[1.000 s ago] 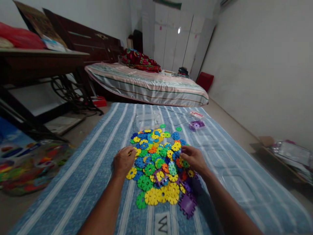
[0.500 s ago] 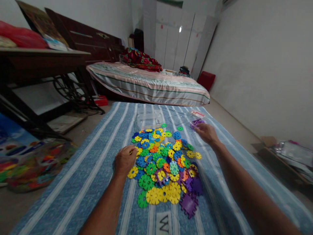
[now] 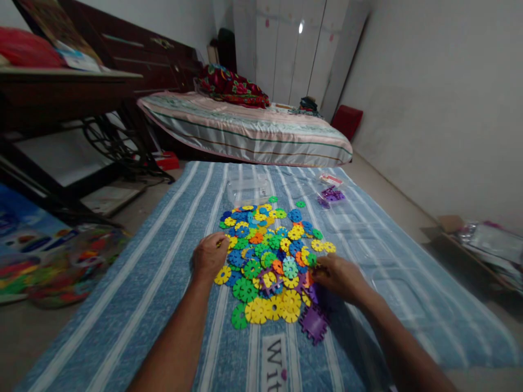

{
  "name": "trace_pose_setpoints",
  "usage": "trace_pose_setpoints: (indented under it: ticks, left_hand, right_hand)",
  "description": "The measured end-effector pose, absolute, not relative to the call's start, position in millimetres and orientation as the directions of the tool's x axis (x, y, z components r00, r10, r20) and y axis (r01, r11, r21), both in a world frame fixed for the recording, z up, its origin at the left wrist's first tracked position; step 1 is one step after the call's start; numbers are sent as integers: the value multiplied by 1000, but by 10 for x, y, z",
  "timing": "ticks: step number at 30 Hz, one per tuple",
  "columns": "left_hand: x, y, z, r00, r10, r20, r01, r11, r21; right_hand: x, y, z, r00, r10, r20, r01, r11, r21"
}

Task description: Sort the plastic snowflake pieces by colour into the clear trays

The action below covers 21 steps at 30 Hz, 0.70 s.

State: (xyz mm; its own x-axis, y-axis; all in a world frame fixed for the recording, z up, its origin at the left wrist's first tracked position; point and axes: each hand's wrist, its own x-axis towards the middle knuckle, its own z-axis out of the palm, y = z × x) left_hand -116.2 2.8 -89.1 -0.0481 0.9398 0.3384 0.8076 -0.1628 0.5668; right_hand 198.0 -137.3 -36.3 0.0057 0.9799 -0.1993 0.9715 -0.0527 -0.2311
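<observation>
A heap of notched plastic discs (image 3: 252, 268) in green, yellow, blue and orange lies between my hands. At its left edge my left hand (image 3: 210, 255) is closed, its fingertips beside a yellow disc (image 3: 232, 242); what it pinches is too small to name. My right hand (image 3: 338, 276) is at the heap's right side, fingers curled down among the pieces, hiding what they grip. Just below it lies a purple square piece (image 3: 314, 323) with toothed edges. Several yellow discs (image 3: 274, 308) overlap in a row at the near side.
Beyond the heap stands a clear plastic box (image 3: 248, 189). Purple pieces (image 3: 332, 195) lie in clear packaging at the far right of the striped cloth (image 3: 163, 261). Clear plastic trays (image 3: 398, 294) lie to the right. A bed (image 3: 253, 133) stands behind the table.
My right hand has come back from the purple pieces at the far right to the heap's right edge. My left hand stays at the left edge. The view has tilted slightly down.
</observation>
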Motion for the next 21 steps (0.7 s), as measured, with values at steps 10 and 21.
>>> trace_pose_setpoints:
  ticks: [10,21]
  left_hand:
    - [-1218,80,-946,-48,935,351,812,-168,559]
    - [-1244,79,-943,-43,938,345,815,-167,555]
  right_hand:
    - [1996,-1252,-361,30,977,-212,963,-84,-255]
    - [2173,-1191,-368,-110,987,-113,659,-13,-752]
